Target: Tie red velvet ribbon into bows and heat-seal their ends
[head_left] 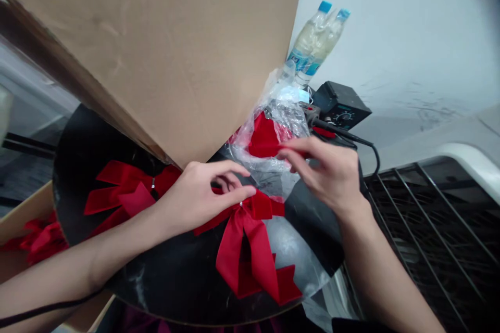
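My right hand (330, 169) is closed in a pinch on a red velvet ribbon (269, 149) at the mouth of a clear plastic bag (291, 93). My left hand (207, 187) is open, its thumb and forefinger apart, over a red velvet bow (244, 239). The thumb tip lies at the bow's knot, beside a small shiny fastening. Part of the bow is hidden under this hand. Left of it, a second red bow (125, 192) with a silvery band at its middle lies on the round black tabletop (187, 281), partly behind my left forearm.
A large cardboard box (187, 52) rises at the back. Behind the bag stand two plastic bottles (318, 41) and a black box with a dial (341, 106) and cable. A wire rack (433, 218) is at right. Lower left, an open carton (23, 213) holds red bows.
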{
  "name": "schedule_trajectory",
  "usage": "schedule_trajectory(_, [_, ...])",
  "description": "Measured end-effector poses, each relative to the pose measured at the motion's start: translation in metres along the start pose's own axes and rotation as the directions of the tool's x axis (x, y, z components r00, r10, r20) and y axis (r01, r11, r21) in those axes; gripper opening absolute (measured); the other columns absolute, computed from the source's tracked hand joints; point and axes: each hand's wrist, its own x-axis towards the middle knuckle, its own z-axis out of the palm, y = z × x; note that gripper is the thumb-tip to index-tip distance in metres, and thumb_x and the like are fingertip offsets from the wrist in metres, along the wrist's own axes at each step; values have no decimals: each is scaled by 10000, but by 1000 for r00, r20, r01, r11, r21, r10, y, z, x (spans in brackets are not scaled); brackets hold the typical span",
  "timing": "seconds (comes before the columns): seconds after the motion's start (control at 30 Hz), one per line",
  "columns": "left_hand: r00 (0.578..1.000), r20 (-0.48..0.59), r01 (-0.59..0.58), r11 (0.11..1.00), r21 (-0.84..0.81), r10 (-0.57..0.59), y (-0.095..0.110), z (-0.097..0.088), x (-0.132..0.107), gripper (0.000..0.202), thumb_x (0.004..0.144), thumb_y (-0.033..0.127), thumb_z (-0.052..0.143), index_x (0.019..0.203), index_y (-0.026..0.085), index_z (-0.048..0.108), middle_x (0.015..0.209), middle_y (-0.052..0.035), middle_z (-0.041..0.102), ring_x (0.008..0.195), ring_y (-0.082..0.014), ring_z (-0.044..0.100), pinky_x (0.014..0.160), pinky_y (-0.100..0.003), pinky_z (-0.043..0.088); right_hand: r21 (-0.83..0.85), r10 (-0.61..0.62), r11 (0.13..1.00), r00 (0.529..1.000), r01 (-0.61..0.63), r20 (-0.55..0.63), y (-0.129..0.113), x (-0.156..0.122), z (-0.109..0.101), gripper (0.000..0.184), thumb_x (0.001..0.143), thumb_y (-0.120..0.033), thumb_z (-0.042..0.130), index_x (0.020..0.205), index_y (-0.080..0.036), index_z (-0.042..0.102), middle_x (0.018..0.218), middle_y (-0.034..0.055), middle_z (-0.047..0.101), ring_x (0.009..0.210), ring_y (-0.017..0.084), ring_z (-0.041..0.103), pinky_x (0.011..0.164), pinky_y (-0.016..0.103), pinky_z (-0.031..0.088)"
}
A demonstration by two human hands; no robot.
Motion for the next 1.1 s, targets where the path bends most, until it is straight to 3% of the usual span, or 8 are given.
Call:
schedule_trajectory(0.13, [953,250,284,781,-557,-169,7,0,0,366,938,481,750,1095,152,775,897,-84,831,765,-189,804,660,-245,663,77,-280,959,957,274,80,-28,-24,-2,404,946,-92,698,1309,-268,716,1359,83,733,1203,245,736,1011,387,643])
schedule_trajectory(0.27, [972,113,233,801,-552,-204,6,0,0,219,766,213,926,925,156,786,776,-30,825,696,-167,799,667,-207,672,294,18,955,997,-39,74,-43,-31,3,567,871,-270,845,1407,-264,661,1513,131,619,1344,304,654,1086,446,614])
schedule_trajectory(0.37, [982,39,184,892,-413,-185,12,1,-4,203,783,219,907,942,170,792,657,-8,792,580,-174,773,549,-198,648,526,350,724,894,-447,279,-50,-32,7,568,890,-383,827,1413,-268,638,1186,91,791,943,225,805,726,293,692])
schedule_trajectory(0.47, [976,-5,204,923,-326,-217,19,0,-8,162,841,268,859,968,179,812,455,42,674,352,-118,631,379,-135,521,537,459,595,801,-598,384,-55,-34,10,233,945,-331,767,1161,-245,761,567,-56,690,329,87,539,306,165,416])
schedule_trajectory(0.57, [981,12,181,900,-396,-192,19,-2,-7,195,839,299,862,984,175,825,569,8,757,475,-168,733,430,-178,594,571,480,624,839,-533,257,-57,-34,13,139,942,-272,764,1075,-246,791,558,-59,681,336,92,552,310,179,437])
schedule_trajectory(0.67, [993,-30,89,896,-435,-114,12,-2,-3,198,777,266,910,936,168,846,809,-38,845,733,-222,825,689,-273,709,550,403,730,905,-407,135,-57,-33,16,140,943,-222,746,1067,-253,803,847,7,804,653,163,768,597,270,662])
schedule_trajectory(0.77, [992,-116,-3,926,-378,-45,7,0,-3,155,752,219,920,890,179,861,892,-40,855,798,-219,825,783,-286,705,468,322,831,946,-300,36,-58,-31,17,156,879,-207,817,1023,-267,810,1014,29,817,904,212,791,870,365,673])
schedule_trajectory(1.1, [988,-153,-68,917,-394,7,9,3,-8,221,768,142,908,967,221,855,891,26,856,801,-147,825,794,-177,672,453,425,816,904,-359,-49,-65,-33,20,170,867,-214,845,1016,-289,806,977,6,804,898,185,758,833,316,644])
